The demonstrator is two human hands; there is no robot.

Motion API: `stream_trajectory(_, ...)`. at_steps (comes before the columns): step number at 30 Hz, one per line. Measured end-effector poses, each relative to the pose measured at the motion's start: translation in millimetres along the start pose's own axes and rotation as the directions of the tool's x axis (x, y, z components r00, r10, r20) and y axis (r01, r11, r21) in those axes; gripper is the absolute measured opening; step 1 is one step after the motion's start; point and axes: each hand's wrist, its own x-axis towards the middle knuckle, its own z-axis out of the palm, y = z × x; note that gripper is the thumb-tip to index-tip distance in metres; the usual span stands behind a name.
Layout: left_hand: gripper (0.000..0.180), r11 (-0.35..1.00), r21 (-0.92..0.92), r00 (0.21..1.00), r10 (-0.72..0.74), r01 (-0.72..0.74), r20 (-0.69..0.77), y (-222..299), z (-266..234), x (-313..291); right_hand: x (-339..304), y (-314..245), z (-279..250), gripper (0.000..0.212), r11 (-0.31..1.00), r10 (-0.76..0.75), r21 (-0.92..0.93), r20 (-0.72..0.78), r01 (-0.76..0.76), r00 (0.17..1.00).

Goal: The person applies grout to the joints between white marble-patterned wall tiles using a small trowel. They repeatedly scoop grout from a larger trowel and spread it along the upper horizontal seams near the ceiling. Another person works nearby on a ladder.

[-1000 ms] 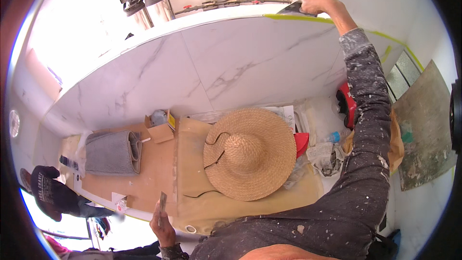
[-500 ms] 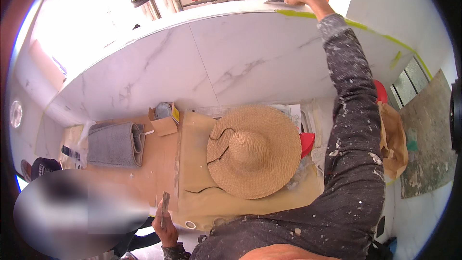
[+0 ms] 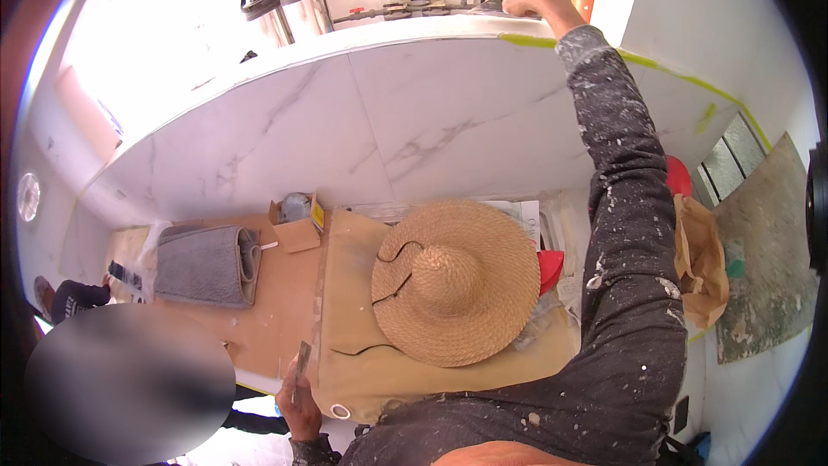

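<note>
My right arm stretches up to the white ledge (image 3: 414, 32) above the marbled panel. The right hand (image 3: 526, 0) is closed around a putty knife (image 3: 490, 6), whose dark, wide blade points left, low over the ledge top. Whether the blade touches the surface I cannot tell. Low in the picture, my left hand (image 3: 299, 412) is closed on a flat, narrow scraper (image 3: 303, 359) held upright, its blade seen almost edge-on. A straw hat (image 3: 457, 285) with black cords lies on the tan-covered surface between my arms.
Metal canisters (image 3: 306, 9) and pipes stand behind the ledge. Brown paper (image 3: 700, 263) and a stained board (image 3: 768, 250) are at right. A folded grey mat (image 3: 207, 263) and a small carton (image 3: 297, 223) lie left. A blurred person (image 3: 129, 384) is close by; another person (image 3: 76, 298) is farther left.
My right hand has moved slightly left with the putty knife. The view has shifted, so the ledge sits lower. The far-left person's arm now reaches toward the dark item beside the mat.
</note>
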Motion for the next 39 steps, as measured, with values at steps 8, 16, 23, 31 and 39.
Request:
stream_trajectory(8, 0.032, 0.991, 0.060, 0.993, 0.116, -0.116, 0.004, -3, -6, -6, -55, -28, -38, 0.033, 1.000, 0.016, -0.021, 0.250, -0.011, 0.968)
stream_trajectory(16, 0.030, 0.981, 0.069, 0.984, 0.180, -0.181, 0.019, 3, -3, 4, -40, -16, -53, 0.039, 0.995, 0.071, 0.065, 0.114, -0.078, 0.991)
stream_trajectory(23, 0.030, 0.996, 0.020, 0.995, 0.092, -0.091, -0.025, 11, -1, -9, -13, -45, -15, 0.030, 0.995, 0.080, 0.054, 0.112, -0.087, 0.990)
stream_trajectory(31, 0.031, 0.977, 0.020, 0.977, 0.212, -0.212, -0.003, 3, -3, -12, -70, -9, -81, 0.044, 0.979, 0.181, 0.057, 0.213, -0.197, 0.960)
stream_trajectory(39, 0.031, 0.965, 0.078, 0.968, 0.252, -0.249, -0.022, 16, 7, -19, -56, 34, -40, 0.038, 0.957, 0.288, -0.036, 0.052, -0.287, 0.956)
